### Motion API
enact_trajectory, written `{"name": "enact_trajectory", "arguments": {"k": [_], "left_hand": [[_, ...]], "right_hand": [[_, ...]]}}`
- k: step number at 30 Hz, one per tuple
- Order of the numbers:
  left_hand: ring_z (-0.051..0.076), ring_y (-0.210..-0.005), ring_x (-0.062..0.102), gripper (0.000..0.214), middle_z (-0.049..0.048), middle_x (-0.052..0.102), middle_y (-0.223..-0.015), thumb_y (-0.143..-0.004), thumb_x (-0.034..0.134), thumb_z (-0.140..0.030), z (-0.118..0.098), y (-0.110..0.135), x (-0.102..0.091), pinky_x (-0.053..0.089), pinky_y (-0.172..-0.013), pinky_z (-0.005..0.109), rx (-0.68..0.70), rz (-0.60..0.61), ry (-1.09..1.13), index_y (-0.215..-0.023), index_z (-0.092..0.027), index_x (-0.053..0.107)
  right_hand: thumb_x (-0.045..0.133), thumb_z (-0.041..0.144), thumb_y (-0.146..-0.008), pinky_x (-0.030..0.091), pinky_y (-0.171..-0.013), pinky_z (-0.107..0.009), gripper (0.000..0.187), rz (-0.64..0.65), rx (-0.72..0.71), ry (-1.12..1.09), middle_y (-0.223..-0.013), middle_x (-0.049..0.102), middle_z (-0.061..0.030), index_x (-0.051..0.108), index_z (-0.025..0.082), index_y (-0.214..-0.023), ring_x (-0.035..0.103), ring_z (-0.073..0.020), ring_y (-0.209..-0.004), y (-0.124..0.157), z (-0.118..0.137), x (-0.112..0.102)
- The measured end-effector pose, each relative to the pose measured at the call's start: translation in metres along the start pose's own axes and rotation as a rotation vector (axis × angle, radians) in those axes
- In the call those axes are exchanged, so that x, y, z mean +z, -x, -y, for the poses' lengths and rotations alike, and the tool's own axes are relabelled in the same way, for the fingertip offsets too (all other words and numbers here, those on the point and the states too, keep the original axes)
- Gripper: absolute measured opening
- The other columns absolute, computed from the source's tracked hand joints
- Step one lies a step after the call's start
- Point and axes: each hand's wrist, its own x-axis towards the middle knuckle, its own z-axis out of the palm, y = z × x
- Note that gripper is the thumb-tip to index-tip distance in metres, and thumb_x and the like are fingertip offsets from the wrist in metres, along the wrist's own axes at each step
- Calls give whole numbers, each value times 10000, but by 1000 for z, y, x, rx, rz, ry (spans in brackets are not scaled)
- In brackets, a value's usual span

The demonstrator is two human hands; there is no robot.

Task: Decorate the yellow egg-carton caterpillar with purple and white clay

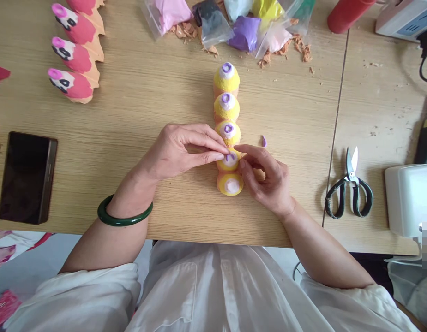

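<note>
A strip of egg-carton cups (227, 108) lies lengthwise before me, its domes covered in yellow clay with white patches. The three far domes carry small purple rings. On the fourth dome sits a curved purple clay strip (230, 157), partly covered by fingers. My left hand (185, 150) reaches from the left, thumb and fingertips pinched together at that purple strip. From the right, my right hand (265, 177) has curled fingers, its index tip and thumb against the same dome's edge. The nearest dome has only a white patch (231, 186).
Bags of coloured clay (213, 27) and brown scraps lie at the back. Pink-red decorated carton cups (78, 60) stand far left, above a dark phone (28, 177). On the right are scissors (351, 184), a white box (407, 198) and a power strip (403, 20). A purple scrap (264, 141) lies nearby.
</note>
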Motion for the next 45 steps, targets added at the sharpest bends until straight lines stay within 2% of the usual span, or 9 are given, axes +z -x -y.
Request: {"name": "enact_trajectory", "arguments": {"k": [7, 14, 21, 26, 30, 34, 37, 40, 45], "left_hand": [[199, -941, 778, 103, -36, 845, -1087, -944, 801, -440, 1, 0, -6, 653, -903, 366, 118, 44, -70, -993, -374, 863], [209, -998, 772, 191, -26, 840, -1096, -933, 811, -473, -3, 0, -5, 628, -994, 384, 21, 43, -83, -993, -295, 847], [184, -922, 748, 146, -47, 832, -1010, -944, 789, -462, 4, -2, 1, 624, -871, 405, 26, -159, -81, -918, -324, 827], [139, -850, 714, 276, -61, 808, -968, -983, 753, -533, 13, -1, 5, 602, -760, 345, 66, -257, -48, -930, -268, 807], [136, -813, 717, 313, -27, 800, -967, -1018, 714, -542, 16, -2, 10, 616, -712, 351, 124, -322, -74, -932, -252, 797], [141, -855, 750, 240, -8, 814, -958, -1055, 687, -422, 11, -3, 17, 634, -718, 322, 274, -389, -128, -940, -241, 795], [149, -911, 778, 180, 15, 838, -1016, -1059, 678, -324, 2, -2, 25, 636, -791, 307, 388, -437, -181, -998, -222, 812], [169, -987, 785, 169, 47, 844, -1104, -1048, 701, -311, -4, 2, 35, 620, -901, 313, 439, -454, -195, -1129, -217, 815], [193, -922, 737, 239, 32, 851, -1039, -988, 785, -422, -8, 7, 50, 573, -839, 322, 433, -498, -365, -1086, -208, 827]], "right_hand": [[545, 247, -1078, 636, -654, -230, 271, 21, 58, -57, -909, 724, -26, 653, 209, -1324, 708, -124, -745, 3, -3, 2], [557, 213, -1067, 600, -635, -224, 246, -2, 16, -35, -854, 712, -4, 676, 209, -1282, 678, -110, -691, 2, -1, 3], [599, 179, -1016, 537, -600, -276, 216, -279, -5, 215, -814, 691, -6, 772, 243, -1129, 614, -135, -663, -14, -20, -31], [569, 82, -956, 586, -734, -351, 344, -38, -139, 417, -1143, 750, -80, 817, 274, -1096, 664, -200, -914, -24, -40, -65], [646, 140, -970, 598, -808, -391, 209, 75, -108, 528, -1178, 785, -86, 802, 260, -1038, 663, -234, -996, -23, -42, -69], [711, 253, -959, 604, -741, -340, 64, -34, 97, 214, -1117, 793, -78, 767, 231, -934, 692, -215, -991, -24, -34, -60], [795, 395, -915, 589, -641, -270, 156, -184, 257, -213, -1026, 770, -43, 770, 242, -897, 693, -171, -901, -26, -25, -48], [877, 464, -829, 496, -511, -220, 219, -261, 360, -463, -903, 738, -5, 804, 258, -841, 579, -101, -661, -28, -14, -33], [920, 414, -806, 472, -490, -193, 135, -222, 345, -626, -861, 732, 9, 858, 301, -845, 547, -80, -624, -26, -2, -14]]}}
